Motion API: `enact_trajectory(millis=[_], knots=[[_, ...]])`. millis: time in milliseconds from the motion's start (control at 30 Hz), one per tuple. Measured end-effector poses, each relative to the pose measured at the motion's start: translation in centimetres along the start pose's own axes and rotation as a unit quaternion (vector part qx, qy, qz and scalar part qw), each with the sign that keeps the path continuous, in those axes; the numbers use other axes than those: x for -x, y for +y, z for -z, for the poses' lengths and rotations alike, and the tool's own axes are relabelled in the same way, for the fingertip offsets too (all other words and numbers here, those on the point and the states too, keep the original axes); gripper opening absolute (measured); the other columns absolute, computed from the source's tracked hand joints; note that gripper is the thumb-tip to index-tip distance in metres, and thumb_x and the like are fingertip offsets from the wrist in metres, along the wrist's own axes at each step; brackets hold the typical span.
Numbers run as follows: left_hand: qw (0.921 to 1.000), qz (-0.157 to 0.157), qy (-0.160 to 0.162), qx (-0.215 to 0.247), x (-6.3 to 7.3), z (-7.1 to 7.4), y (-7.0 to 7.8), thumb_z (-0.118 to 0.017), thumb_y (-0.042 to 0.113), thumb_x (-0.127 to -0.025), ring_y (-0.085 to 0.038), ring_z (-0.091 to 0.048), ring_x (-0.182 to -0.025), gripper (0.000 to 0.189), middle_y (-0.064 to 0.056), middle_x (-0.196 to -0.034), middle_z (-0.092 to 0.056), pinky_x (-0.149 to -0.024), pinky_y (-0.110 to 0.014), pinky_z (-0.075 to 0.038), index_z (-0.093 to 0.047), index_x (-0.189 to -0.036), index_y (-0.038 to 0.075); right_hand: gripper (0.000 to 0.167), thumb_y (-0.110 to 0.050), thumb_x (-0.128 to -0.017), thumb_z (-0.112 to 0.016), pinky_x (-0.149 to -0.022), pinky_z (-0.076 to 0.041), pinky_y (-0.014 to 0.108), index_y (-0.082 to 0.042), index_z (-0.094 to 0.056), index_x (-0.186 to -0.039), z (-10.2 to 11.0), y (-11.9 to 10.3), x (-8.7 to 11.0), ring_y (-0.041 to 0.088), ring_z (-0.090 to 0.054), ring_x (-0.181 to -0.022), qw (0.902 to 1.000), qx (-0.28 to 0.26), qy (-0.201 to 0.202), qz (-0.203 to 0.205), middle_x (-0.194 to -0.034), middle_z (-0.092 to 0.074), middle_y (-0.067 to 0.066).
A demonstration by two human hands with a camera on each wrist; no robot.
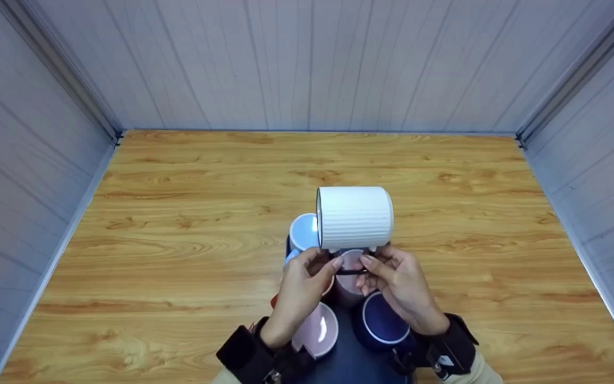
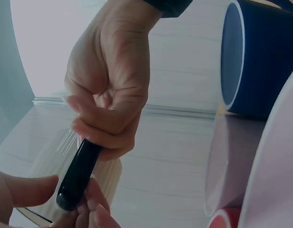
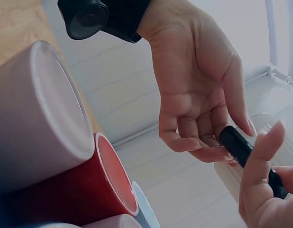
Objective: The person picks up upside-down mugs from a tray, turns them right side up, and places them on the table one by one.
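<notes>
A white ribbed mug [image 1: 355, 217] with a dark rim is held up on its side, its mouth facing left and its black handle [image 1: 350, 272] toward me. My left hand [image 1: 299, 296] pinches the handle's left end between thumb and fingers. At the right end, my right hand [image 1: 407, 290] grips the same handle. In the left wrist view the right fingers curl round the handle [image 2: 77, 180]. The mug body shows behind the hands in both wrist views. Below the hands, a pale lilac mug [image 1: 350, 288] is partly hidden.
Close around stand a light blue mug [image 1: 304, 230], a pink mug [image 1: 318, 332], a dark blue mug [image 1: 386, 319] and a mostly hidden red mug [image 3: 80, 190]. A dark surface [image 1: 347, 352] lies under them on the wooden table [image 1: 190, 213]. Pale panel walls [image 1: 312, 64] enclose the table's back and sides.
</notes>
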State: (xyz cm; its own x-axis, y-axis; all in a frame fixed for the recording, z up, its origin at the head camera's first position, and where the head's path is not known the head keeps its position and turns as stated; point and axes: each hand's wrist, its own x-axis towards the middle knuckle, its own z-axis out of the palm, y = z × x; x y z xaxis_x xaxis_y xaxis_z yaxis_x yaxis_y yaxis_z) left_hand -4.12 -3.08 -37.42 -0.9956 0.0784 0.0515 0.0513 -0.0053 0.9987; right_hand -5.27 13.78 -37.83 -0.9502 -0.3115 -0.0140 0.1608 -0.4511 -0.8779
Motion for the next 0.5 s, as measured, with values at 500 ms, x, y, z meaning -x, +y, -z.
enact_trajectory(millis=[500], knots=[[0.9799, 0.043, 0.012, 0.194, 0.15, 0.18, -0.17, -0.051, -0.012, -0.087, -0.023, -0.064, -0.077, 0.016, -0.019, -0.085, -0.061, -0.069, -0.033, -0.053, -0.050, -0.098, -0.023, 0.009, 0.004, -0.090, -0.052, -0.052, -0.052, 0.027, 0.012, -0.052, -0.095, -0.09, -0.05, -0.46, 0.015, -0.062, -0.058, 0.9960, 0.060, -0.062, 0.026, -0.079, -0.064, 0.011]])
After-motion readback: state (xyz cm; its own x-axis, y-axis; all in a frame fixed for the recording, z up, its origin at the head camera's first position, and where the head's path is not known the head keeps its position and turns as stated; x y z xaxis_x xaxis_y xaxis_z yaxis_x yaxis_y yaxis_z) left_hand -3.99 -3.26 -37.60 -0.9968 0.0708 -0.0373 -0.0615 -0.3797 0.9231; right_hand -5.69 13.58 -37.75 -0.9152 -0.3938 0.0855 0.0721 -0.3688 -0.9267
